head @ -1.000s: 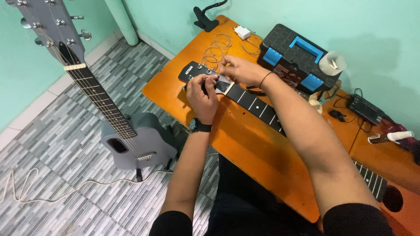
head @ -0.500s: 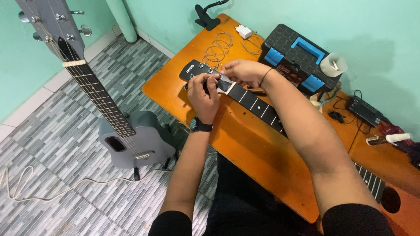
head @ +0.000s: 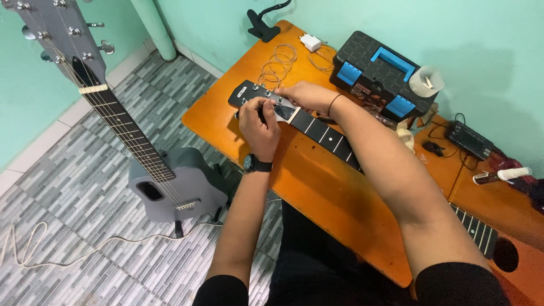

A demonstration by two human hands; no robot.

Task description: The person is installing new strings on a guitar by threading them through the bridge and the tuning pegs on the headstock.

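Left hand (head: pixel 259 122) pinches sth small at the guitar headstock (head: pixel 247 94), right hand (head: pixel 300 94) resting curled just beyond; neck (head: pixel 328 139) runs back twd the body.

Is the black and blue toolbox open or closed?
Closed. The toolbox lid lies flat on the orange table, with both blue latches down.

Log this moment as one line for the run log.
left hand: on guitar headstock | right hand: at nut end of neck | guitar lies on orange table | toolbox behind
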